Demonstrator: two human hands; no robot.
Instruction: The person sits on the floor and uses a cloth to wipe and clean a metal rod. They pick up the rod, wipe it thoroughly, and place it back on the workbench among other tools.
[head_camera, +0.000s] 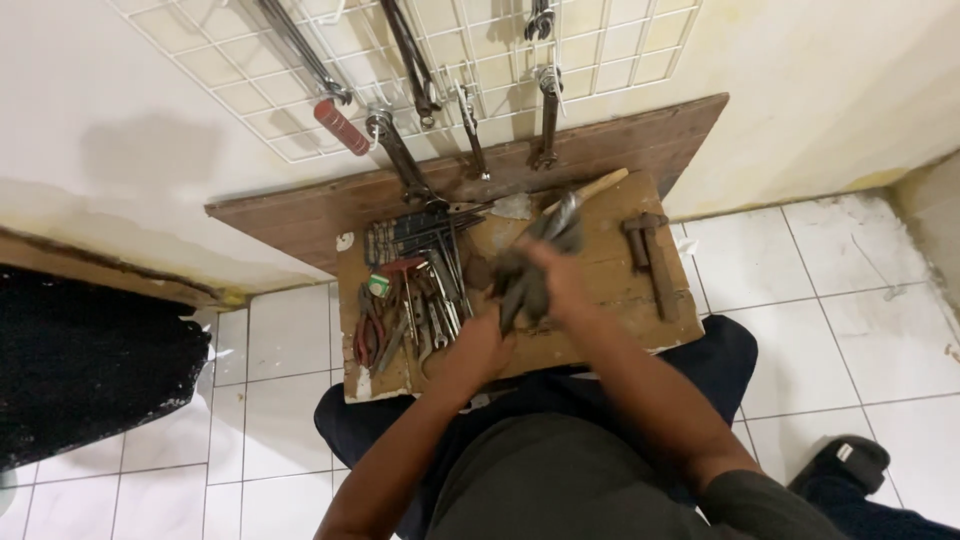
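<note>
A long grey metal plier-like tool (545, 240) is held over the worn wooden board (600, 290), wrapped in a dark grey rag (520, 280) gripped by the right hand (560, 285). The left hand (480, 345) is closed on its lower handles. Judging by this, firm strokes along the jaws would be best.

wrenches (548, 115) hang on a wire grid (250, 95); pliers (368, 335) lie on the board (610, 290).
</note>
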